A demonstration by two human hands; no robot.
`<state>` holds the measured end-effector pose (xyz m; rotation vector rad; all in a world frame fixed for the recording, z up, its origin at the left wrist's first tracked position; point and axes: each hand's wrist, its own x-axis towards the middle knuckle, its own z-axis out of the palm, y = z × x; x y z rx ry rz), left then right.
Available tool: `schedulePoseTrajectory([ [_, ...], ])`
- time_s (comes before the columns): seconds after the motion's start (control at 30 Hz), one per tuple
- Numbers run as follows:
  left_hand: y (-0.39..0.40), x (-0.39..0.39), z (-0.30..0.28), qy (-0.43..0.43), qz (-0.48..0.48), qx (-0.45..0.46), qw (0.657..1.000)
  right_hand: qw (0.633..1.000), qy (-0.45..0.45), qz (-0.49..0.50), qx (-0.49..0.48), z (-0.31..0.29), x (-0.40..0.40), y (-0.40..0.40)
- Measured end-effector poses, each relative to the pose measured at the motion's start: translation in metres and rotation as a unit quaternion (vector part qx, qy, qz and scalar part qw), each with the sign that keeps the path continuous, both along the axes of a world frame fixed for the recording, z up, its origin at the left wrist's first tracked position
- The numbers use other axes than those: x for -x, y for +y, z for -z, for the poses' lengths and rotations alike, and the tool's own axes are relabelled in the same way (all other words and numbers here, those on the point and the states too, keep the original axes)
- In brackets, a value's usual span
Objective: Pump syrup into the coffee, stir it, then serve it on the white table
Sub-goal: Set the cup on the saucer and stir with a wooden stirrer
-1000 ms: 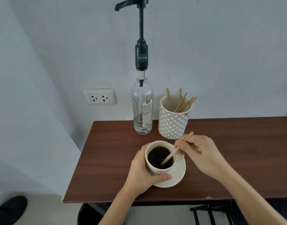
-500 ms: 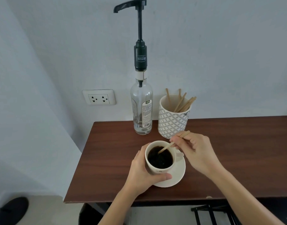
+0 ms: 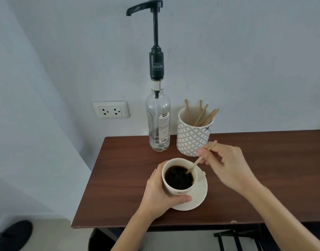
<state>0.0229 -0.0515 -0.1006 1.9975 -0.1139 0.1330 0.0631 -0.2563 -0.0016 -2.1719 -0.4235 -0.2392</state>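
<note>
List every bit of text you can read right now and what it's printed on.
"TEISSEIRE": white on the dark pump collar of the syrup bottle; a smaller line above it is too small to read.
Bottle's back label: fine print and barcode, unreadable.
Mark on the coffee cup: blurred, unreadable.

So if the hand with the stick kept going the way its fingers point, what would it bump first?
Probably the coffee cup: the right hand points left and down along the stir stick, whose tip is already in the coffee. Depth is hard to judge.
</note>
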Motion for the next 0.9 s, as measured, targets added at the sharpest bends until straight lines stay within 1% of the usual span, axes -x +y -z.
schedulePoseTrajectory([
  [0.07, 0.000, 0.000, 0.000, 0.001, -0.002, 0.000, 1.000, 0.999, 0.031, -0.012, 0.006, -0.003, 0.003, -0.004],
  [0.13, 0.000, 0.000, 0.000, 0.000, -0.003, 0.000, 1.000, 0.996, 0.070, -0.034, -0.034, 0.000, 0.009, 0.004],
  [0.17, 0.000, -0.001, 0.001, -0.001, -0.002, 0.001, 1.000, 0.995, 0.074, -0.034, -0.053, 0.005, 0.010, 0.010],
  [0.23, 0.000, -0.001, 0.001, -0.003, -0.001, 0.002, 1.000, 0.997, 0.048, -0.008, -0.064, 0.012, 0.009, 0.018],
  [0.37, 0.000, 0.000, 0.001, -0.002, 0.000, -0.002, 1.000, 0.999, -0.003, 0.034, -0.017, 0.005, 0.000, 0.005],
  [0.43, 0.000, 0.000, 0.001, 0.000, -0.002, -0.002, 1.000, 1.000, 0.014, 0.020, 0.006, 0.002, 0.001, 0.000],
  [0.47, 0.000, 0.000, 0.001, 0.001, -0.003, -0.003, 1.000, 0.999, 0.034, 0.005, -0.002, 0.003, 0.004, 0.001],
  [0.53, 0.000, -0.001, 0.001, -0.001, -0.003, -0.003, 1.000, 0.996, 0.069, -0.017, -0.055, 0.009, 0.008, 0.011],
  [0.57, 0.000, -0.001, 0.000, -0.003, -0.002, -0.003, 1.000, 0.994, 0.070, -0.017, -0.077, 0.013, 0.008, 0.016],
  [0.63, 0.000, 0.000, 0.000, -0.005, 0.000, -0.003, 1.000, 0.996, 0.039, -0.001, -0.079, 0.016, 0.005, 0.021],
  [0.77, 0.000, 0.001, -0.001, -0.001, 0.002, -0.004, 1.000, 0.999, -0.027, 0.029, -0.014, 0.007, -0.004, 0.005],
  [0.83, 0.000, 0.000, -0.001, 0.000, 0.000, -0.005, 1.000, 1.000, -0.004, 0.013, -0.005, 0.005, -0.002, 0.001],
  [0.9, 0.001, 0.000, 0.000, -0.001, 0.000, -0.003, 1.000, 0.998, 0.040, -0.012, -0.036, 0.009, 0.002, 0.009],
])
